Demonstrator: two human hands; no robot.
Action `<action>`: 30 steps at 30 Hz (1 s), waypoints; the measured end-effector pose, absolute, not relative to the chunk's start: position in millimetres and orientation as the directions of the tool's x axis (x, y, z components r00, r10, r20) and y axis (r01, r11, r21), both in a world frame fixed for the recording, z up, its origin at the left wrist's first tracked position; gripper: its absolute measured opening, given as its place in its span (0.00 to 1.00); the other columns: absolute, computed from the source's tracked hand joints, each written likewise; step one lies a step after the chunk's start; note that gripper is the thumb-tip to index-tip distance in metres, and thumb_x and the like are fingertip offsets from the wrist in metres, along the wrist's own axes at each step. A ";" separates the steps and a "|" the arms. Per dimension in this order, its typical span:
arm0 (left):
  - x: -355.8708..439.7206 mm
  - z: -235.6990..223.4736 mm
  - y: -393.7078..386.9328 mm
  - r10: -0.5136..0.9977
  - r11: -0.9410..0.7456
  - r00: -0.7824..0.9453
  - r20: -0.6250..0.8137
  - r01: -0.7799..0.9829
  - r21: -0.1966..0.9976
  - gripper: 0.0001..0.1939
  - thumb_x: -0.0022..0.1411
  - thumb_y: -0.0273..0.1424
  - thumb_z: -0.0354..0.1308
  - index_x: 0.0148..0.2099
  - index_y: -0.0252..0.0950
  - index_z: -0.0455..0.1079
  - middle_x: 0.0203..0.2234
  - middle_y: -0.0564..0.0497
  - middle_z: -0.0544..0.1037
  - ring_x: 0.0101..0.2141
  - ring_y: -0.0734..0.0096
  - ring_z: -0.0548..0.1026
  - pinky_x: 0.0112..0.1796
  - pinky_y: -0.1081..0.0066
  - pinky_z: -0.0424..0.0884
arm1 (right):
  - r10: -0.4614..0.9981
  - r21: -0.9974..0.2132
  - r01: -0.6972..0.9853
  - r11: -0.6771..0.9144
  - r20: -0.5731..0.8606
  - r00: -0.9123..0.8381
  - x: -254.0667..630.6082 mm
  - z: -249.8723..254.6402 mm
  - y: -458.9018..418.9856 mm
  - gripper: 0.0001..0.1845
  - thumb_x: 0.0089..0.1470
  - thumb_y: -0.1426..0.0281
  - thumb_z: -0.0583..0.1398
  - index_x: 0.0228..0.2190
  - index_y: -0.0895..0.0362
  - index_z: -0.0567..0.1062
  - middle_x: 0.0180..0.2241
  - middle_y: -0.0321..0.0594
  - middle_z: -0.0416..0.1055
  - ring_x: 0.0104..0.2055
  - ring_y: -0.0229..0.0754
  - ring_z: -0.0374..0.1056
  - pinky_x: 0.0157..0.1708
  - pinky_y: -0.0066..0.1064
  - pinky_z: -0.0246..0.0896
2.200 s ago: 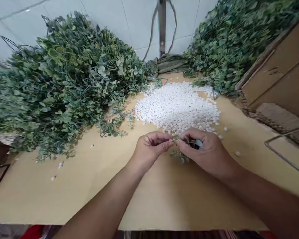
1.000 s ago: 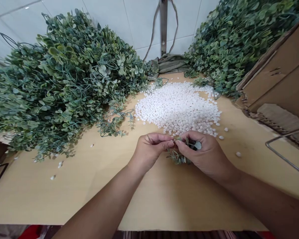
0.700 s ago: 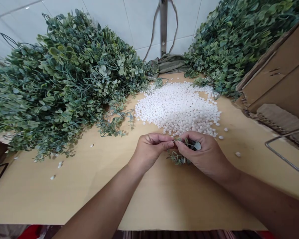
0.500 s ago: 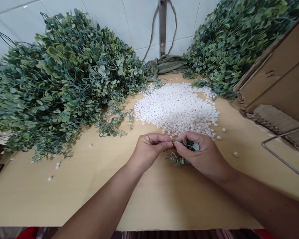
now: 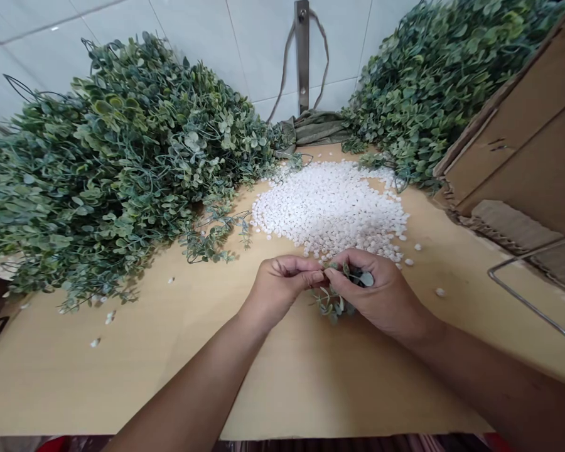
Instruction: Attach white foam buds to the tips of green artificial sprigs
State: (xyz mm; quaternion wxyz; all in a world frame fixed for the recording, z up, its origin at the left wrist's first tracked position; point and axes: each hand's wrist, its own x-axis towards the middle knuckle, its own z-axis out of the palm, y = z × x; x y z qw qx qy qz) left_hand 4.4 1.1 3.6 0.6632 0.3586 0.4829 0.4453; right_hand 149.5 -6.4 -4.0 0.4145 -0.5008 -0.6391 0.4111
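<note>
A small sprig of artificial green leaves [image 5: 330,305] is in my right hand [image 5: 387,290]. Its thumb and forefinger pinch the sprig, and leaves stick out between the fingers and below them. My left hand [image 5: 280,284] is closed in a pinch, its fingertips almost meeting the right ones at the sprig's end. What lies between the left fingertips is too small and hidden to make out. Just beyond both hands spreads a heap of small white plastic pieces [image 5: 329,201] on the tan tabletop [image 5: 179,351].
A big pile of artificial foliage [image 5: 136,150] fills the left back, another pile [image 5: 424,81] the right back. A cardboard box [image 5: 527,138] and a bent metal rod [image 5: 532,307] stand at the right. Behind the heap lies a dark green cloth [image 5: 320,128] below a metal bracket [image 5: 302,56].
The camera view has shifted slightly. Both hands keep the same pinch at the sprig, with hardly any movement of the fingers.
</note>
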 end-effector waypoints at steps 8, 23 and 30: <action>3.7 4.4 2.6 0.940 0.340 0.121 -0.320 -0.229 0.912 0.13 0.30 0.32 0.72 0.21 0.33 0.74 0.14 0.53 0.76 0.19 0.77 0.72 0.25 0.76 0.69 | 0.973 -0.948 0.262 0.178 0.129 -0.193 149.1 -3.6 -6.3 0.08 0.48 0.69 0.56 0.21 0.58 0.69 0.18 0.33 0.64 0.21 0.33 0.57 0.20 0.24 0.53; 0.1 1.1 3.4 0.941 0.321 0.175 -0.289 -0.195 0.927 0.12 0.33 0.32 0.71 0.22 0.32 0.74 0.16 0.53 0.75 0.20 0.77 0.71 0.27 0.74 0.69 | 0.961 -0.952 0.255 0.171 0.104 -0.256 151.6 -1.7 -3.7 0.09 0.48 0.68 0.56 0.20 0.59 0.69 0.17 0.32 0.61 0.20 0.33 0.56 0.20 0.24 0.53; -4.0 6.6 1.9 0.963 0.228 0.175 -0.207 -0.111 0.967 0.17 0.42 0.41 0.67 0.33 0.34 0.75 0.25 0.50 0.78 0.25 0.74 0.72 0.29 0.74 0.69 | 0.984 -0.964 0.228 0.134 0.102 -0.146 155.5 -1.2 2.1 0.10 0.49 0.65 0.57 0.21 0.58 0.68 0.18 0.32 0.62 0.21 0.33 0.57 0.22 0.25 0.55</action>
